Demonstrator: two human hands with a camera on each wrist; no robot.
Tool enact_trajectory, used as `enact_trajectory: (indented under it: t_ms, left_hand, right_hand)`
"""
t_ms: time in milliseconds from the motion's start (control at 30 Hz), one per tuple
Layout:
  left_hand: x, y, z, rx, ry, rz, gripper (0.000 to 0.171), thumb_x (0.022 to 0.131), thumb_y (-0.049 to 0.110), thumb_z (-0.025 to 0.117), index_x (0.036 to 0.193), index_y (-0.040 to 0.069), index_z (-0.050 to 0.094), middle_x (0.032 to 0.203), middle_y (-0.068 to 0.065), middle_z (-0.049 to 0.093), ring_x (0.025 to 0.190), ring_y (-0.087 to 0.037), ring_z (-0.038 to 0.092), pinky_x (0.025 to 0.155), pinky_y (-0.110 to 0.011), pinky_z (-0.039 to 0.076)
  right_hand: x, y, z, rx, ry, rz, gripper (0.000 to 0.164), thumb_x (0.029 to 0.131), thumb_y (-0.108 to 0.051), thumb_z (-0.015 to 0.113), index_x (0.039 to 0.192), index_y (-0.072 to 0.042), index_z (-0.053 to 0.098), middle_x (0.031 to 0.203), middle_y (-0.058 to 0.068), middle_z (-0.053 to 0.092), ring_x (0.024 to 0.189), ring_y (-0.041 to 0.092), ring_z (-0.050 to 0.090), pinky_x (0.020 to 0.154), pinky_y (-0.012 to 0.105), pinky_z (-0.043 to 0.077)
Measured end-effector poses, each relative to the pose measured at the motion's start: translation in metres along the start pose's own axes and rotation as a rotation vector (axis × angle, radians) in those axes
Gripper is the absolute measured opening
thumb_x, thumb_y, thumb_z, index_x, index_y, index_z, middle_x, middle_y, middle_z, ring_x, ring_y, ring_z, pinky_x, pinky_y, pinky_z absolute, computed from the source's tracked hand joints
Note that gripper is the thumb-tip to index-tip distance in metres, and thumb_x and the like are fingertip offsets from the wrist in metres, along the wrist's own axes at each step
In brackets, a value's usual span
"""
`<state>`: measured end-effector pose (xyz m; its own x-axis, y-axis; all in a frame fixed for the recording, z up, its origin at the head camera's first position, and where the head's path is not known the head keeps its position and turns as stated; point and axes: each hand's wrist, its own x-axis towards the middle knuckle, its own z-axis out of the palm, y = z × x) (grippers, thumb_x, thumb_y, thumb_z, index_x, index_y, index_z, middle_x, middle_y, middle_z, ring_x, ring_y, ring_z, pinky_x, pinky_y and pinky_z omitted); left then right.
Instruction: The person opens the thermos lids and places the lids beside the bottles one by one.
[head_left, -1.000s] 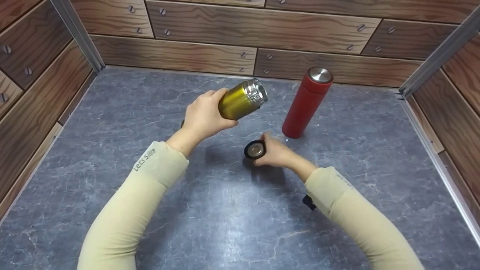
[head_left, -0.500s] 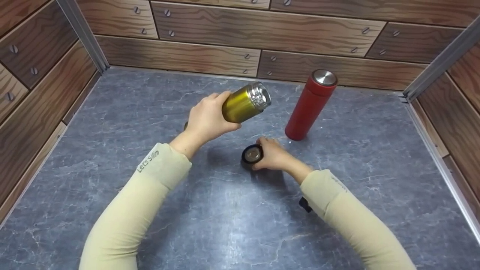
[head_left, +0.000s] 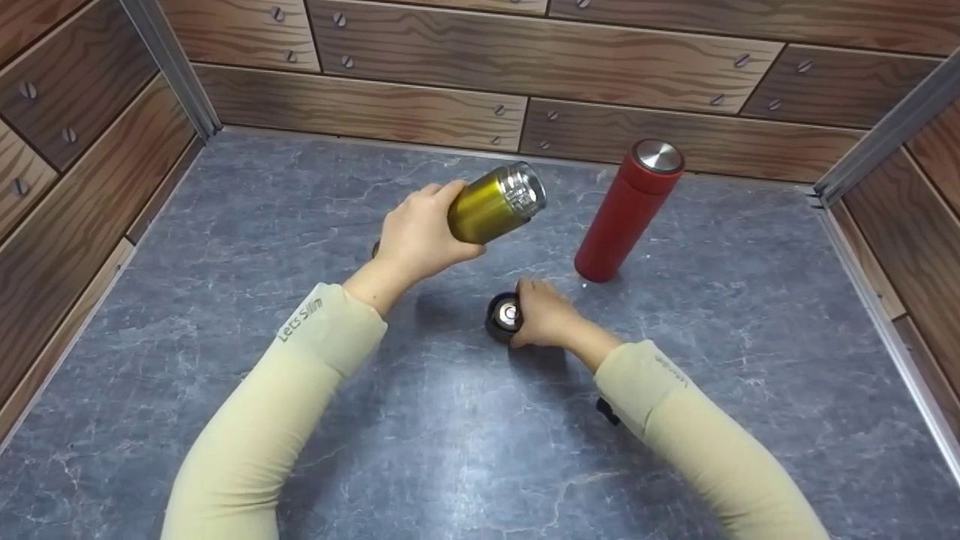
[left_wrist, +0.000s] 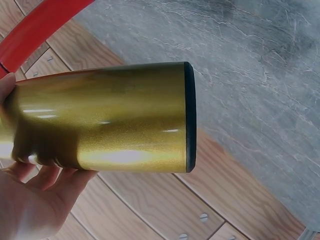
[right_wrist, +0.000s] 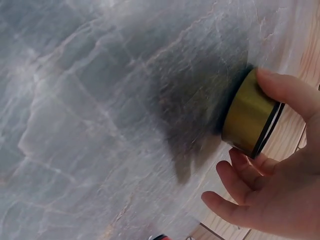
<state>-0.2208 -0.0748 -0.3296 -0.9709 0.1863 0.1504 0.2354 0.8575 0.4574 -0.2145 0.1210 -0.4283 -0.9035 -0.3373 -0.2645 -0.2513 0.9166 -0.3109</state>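
Observation:
A gold vacuum flask (head_left: 489, 208) lies tilted in the grip of my left hand (head_left: 418, 238), its uncapped steel mouth pointing up and to the right. The left wrist view shows the flask's glossy body (left_wrist: 117, 117) and black base, with fingers wrapped around the other end. Lower and to the right, my right hand (head_left: 549, 315) pinches a round lid (head_left: 504, 315) between thumb and fingers. From the right wrist view, this lid (right_wrist: 248, 116) has a gold side and a black rim, and it is close over the tabletop.
A red flask (head_left: 628, 217) with a silver top stands upright behind my right hand. The grey marbled tabletop (head_left: 465, 450) is bounded by wood-patterned walls (head_left: 420, 112) at the back and sides.
The right hand has moved slightly down with the lid, and the lid's inside now shows brighter. My left hand keeps the flask at about the same tilt. The head view has shifted a little.

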Motion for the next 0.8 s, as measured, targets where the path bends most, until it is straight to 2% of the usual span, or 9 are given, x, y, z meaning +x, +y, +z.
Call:
enact_trajectory:
  t_ms: [133, 300, 433, 567, 800]
  left_hand:
    - [0.000, 0.001, 0.000, -0.004, 0.000, 0.002, 0.081, 0.067, 0.043, 0.077, 0.137, 0.018, 0.045, 0.124, -0.008, 0.058, 0.102, -0.025, 0.059, 0.083, -0.045, 0.049]
    - [0.000, 0.000, 0.002, -0.017, 0.002, -0.007, 0.079, 0.067, 0.044, 0.077, 0.135, 0.015, 0.047, 0.120, -0.008, 0.060, 0.099, -0.024, 0.059, 0.082, -0.044, 0.049]
    - [0.003, 0.000, 0.004, -0.033, 0.005, -0.034, 0.077, 0.067, 0.044, 0.077, 0.131, 0.015, 0.047, 0.115, -0.008, 0.061, 0.096, -0.024, 0.060, 0.082, -0.043, 0.049]
    - [0.010, 0.002, 0.006, -0.058, 0.014, -0.044, 0.074, 0.067, 0.045, 0.076, 0.128, 0.015, 0.048, 0.110, -0.007, 0.061, 0.093, -0.024, 0.060, 0.081, -0.042, 0.049]
    - [0.022, 0.001, 0.011, -0.085, 0.076, -0.073, 0.068, 0.068, 0.045, 0.075, 0.125, 0.015, 0.050, 0.109, -0.006, 0.063, 0.094, -0.022, 0.060, 0.081, -0.041, 0.049]
  right_hand:
    - [-0.004, -0.001, -0.004, -0.014, -0.017, 0.002, 0.079, 0.058, -0.024, 0.085, 0.118, 0.005, 0.043, 0.117, 0.023, 0.052, 0.114, 0.040, 0.047, 0.097, 0.054, 0.038]
    - [-0.015, -0.001, -0.020, -0.057, -0.034, -0.009, 0.091, 0.060, -0.033, 0.085, 0.128, 0.006, 0.039, 0.126, 0.025, 0.047, 0.121, 0.042, 0.042, 0.101, 0.057, 0.034]
    - [-0.027, 0.007, -0.036, -0.068, -0.009, -0.028, 0.086, 0.063, -0.034, 0.082, 0.129, 0.005, 0.042, 0.129, 0.025, 0.047, 0.121, 0.042, 0.042, 0.100, 0.057, 0.034]
    - [-0.039, 0.021, -0.048, -0.063, -0.010, -0.008, 0.081, 0.066, -0.035, 0.080, 0.128, 0.004, 0.045, 0.124, 0.024, 0.048, 0.114, 0.040, 0.043, 0.095, 0.054, 0.038]
    - [-0.052, 0.042, -0.055, -0.032, -0.020, 0.024, 0.074, 0.069, -0.033, 0.078, 0.126, 0.003, 0.047, 0.121, 0.023, 0.049, 0.114, 0.041, 0.042, 0.095, 0.057, 0.037]
